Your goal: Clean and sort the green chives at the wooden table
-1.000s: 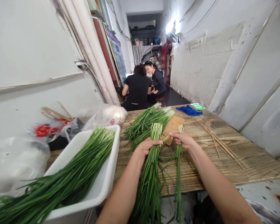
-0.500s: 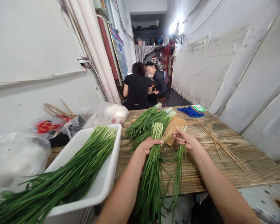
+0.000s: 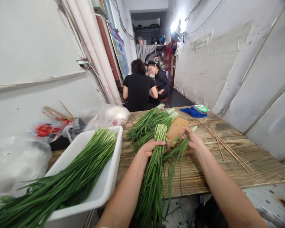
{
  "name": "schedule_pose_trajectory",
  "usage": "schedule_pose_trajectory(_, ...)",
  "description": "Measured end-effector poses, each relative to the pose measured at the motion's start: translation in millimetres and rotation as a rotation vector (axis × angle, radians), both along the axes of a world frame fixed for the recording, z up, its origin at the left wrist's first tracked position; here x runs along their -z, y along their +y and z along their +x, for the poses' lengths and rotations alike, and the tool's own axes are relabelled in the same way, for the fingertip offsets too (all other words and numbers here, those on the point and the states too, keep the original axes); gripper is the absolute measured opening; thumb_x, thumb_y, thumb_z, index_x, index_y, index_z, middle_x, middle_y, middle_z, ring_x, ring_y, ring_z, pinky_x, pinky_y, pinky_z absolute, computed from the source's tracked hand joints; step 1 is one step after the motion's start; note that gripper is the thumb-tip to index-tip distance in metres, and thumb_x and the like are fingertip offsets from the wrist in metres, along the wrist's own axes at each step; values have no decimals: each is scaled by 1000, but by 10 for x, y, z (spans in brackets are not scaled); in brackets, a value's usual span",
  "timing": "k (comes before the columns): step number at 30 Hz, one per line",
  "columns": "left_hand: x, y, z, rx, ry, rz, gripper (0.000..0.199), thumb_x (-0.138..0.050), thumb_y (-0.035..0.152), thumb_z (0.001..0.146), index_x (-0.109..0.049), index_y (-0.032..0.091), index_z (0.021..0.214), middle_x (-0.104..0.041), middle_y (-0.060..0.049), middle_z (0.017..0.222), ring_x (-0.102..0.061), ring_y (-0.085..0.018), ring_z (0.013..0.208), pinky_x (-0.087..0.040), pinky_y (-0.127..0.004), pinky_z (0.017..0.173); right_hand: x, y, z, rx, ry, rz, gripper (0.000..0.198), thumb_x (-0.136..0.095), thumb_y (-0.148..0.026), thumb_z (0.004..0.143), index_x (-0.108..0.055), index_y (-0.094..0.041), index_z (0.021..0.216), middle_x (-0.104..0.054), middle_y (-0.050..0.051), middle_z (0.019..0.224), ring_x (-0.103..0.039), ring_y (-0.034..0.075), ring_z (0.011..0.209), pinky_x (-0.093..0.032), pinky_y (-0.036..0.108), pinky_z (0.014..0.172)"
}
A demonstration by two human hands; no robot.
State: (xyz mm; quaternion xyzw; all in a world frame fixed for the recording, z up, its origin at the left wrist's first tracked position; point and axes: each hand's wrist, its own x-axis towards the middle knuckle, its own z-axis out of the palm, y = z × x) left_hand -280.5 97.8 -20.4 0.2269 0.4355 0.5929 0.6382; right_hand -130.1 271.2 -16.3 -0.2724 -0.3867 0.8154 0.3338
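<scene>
My left hand [image 3: 152, 147] is closed around a thick bunch of garlic chives [image 3: 155, 172], pale stem ends up and green leaves hanging past the table's front edge. A thinner bundle of chives [image 3: 180, 151] is in my right hand [image 3: 191, 137], tilted, its pale tips poking out at the top right. Its leaves trail down and left toward the larger bunch. Just beyond my hands, more chives [image 3: 148, 125] lie piled beside and partly on a wooden board [image 3: 177, 127]. To the left, long chives [image 3: 78, 171] fill a white plastic tub [image 3: 114, 164].
Thin wooden sticks [image 3: 224, 145] lie on the right of the wooden table [image 3: 249, 148]. A blue cloth [image 3: 193, 112] and a green QR card [image 3: 202, 108] are at its far edge. Plastic bags [image 3: 109, 115] sit behind the tub. Two people [image 3: 139, 85] sit farther back.
My right hand has moved slightly right and up, tilting its bundle from nearly upright to slanted. My left hand still grips the larger bunch.
</scene>
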Motion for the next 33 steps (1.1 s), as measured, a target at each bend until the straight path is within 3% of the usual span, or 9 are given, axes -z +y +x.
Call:
schedule_pose_trajectory(4,20,9,20,51,-14,9,38,-76,13,65,-63,8,100,-70,-16,98,-68,-22,85,-55,-30,71,24,-270,-87,-244,2,2,30,-76,-30,69,-49,-17,68,-38,-10,46,-25,1,32,-20,12,28)
schedule_pose_trajectory(7,33,18,67,61,0,-19,37,-75,12,66,-63,6,100,-70,-18,98,-68,-23,85,-55,-32,72,62,-406,-133,-317,-35,92,43,-84,-32,57,-44,-17,59,-34,-11,43,-24,-1,31,-15,12,28)
schedule_pose_trajectory(12,42,19,133,101,-8,-30,32,-73,11,67,-64,5,98,-70,-19,99,-69,-23,84,-55,-33,72,99,-436,-155,-286,-123,186,44,-83,-37,54,-43,-18,58,-33,-12,39,-23,0,30,-13,14,28)
schedule_pose_trajectory(17,44,22,138,103,-27,-34,31,-72,9,67,-64,5,97,-70,-18,97,-68,-23,84,-56,-34,71,100,-424,-156,-271,-136,193,40,-80,-31,56,-41,-18,57,-35,-11,40,-25,0,30,-14,14,28)
schedule_pose_trajectory(29,40,58,106,-41,-25,-131,17,-73,11,69,-67,5,84,-72,-14,80,-68,-19,70,-56,-29,67,99,-410,-147,-239,-60,148,36,-78,-28,57,-43,-18,58,-41,-9,44,-26,0,31,-16,14,29)
schedule_pose_trajectory(33,37,81,102,-99,5,-146,16,-75,14,69,-66,5,79,-70,-10,71,-65,-15,59,-53,-24,56,63,-410,-130,-232,-32,199,40,-81,-33,58,-44,-18,60,-37,-11,44,-26,0,32,-17,14,30)
